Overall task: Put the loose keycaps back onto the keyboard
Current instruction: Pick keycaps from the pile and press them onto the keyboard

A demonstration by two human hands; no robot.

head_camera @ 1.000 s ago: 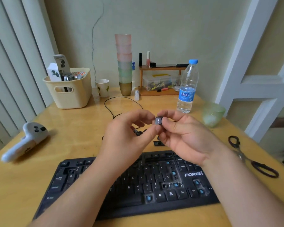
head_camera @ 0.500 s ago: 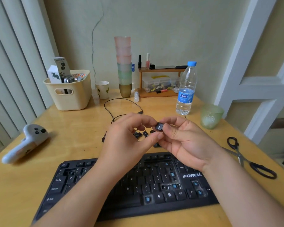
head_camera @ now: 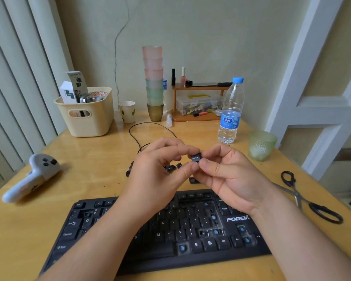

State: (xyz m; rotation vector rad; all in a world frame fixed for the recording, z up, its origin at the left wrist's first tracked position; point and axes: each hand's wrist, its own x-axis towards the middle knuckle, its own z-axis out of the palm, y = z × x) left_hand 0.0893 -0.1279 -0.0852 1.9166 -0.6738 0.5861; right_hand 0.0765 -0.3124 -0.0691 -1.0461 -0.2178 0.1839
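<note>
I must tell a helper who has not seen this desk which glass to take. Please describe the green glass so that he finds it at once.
Start at the clear plastic water bottle with the blue cap, standing at the back right of the yellow wooden desk. To its right, near the desk edge, stands the short pale green textured glass. Unlike the tall stack of pink and green cups, it stands alone.
</note>
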